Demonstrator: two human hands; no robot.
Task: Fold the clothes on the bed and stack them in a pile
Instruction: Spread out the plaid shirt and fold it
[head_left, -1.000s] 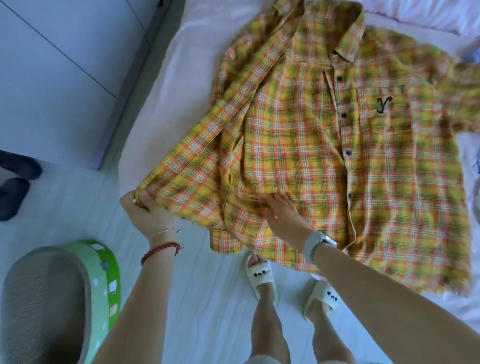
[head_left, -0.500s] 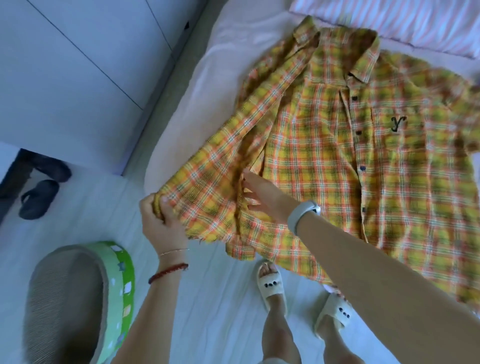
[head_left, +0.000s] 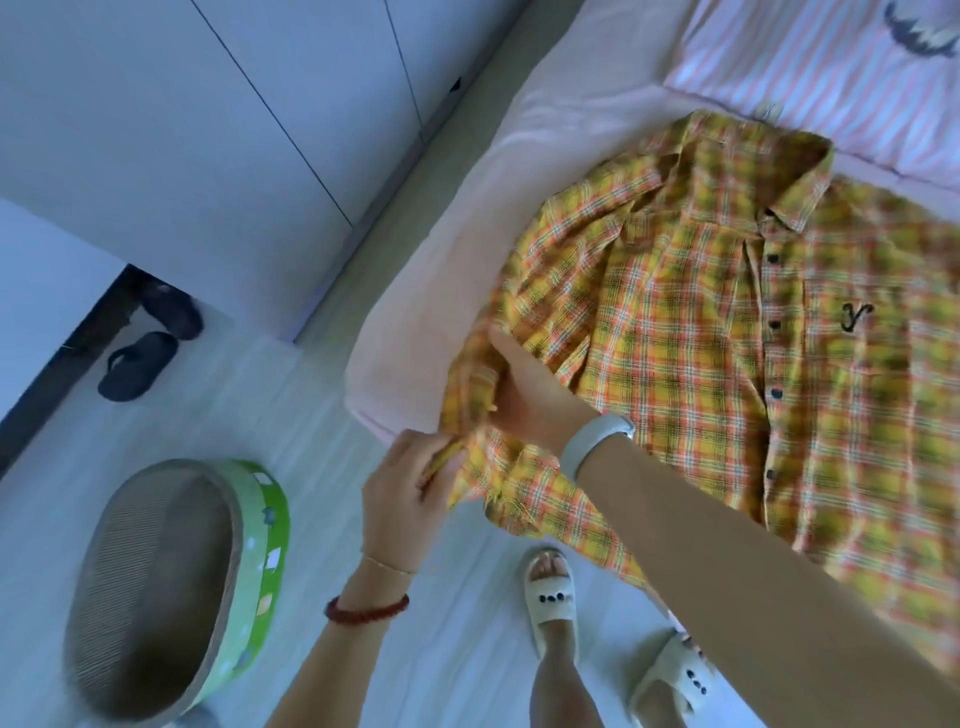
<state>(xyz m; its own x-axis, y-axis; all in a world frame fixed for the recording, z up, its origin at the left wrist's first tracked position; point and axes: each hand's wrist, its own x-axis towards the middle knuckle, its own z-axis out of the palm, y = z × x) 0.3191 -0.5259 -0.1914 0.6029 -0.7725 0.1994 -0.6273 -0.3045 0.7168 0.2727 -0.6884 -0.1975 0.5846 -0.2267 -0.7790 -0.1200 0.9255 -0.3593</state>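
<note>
**Sleeve gathered at the bed's corner, ready to fold inward**

A yellow, orange and green plaid button-up shirt (head_left: 727, 364) lies front-up on the pale pink bed (head_left: 415, 332), collar toward the pink striped pillow (head_left: 831, 78) and hem draping over the near edge. Spread flat like this, its body gives a smooth base for the folds.

The left hand (head_left: 402, 493) is closed in a pinch on the end of the shirt's long sleeve (head_left: 470, 395), fingers curled around the bunched cuff just off the mattress corner. It seems held taut so the sleeve can be steered as one strip. The right hand (head_left: 530, 395), wearing a pale wristband, lies across the same sleeve just above the left hand; its fingers appear to wrap the cloth, though whether it grips firmly or only presses, I cannot tell. It probably sets the crease line.

No folded pile shows anywhere, so the task looks early. Next, the sleeve likely crosses over the chest.

On the floor stand an oval green-sided cardboard scratcher (head_left: 171, 587) and dark slippers (head_left: 137, 364).
</note>
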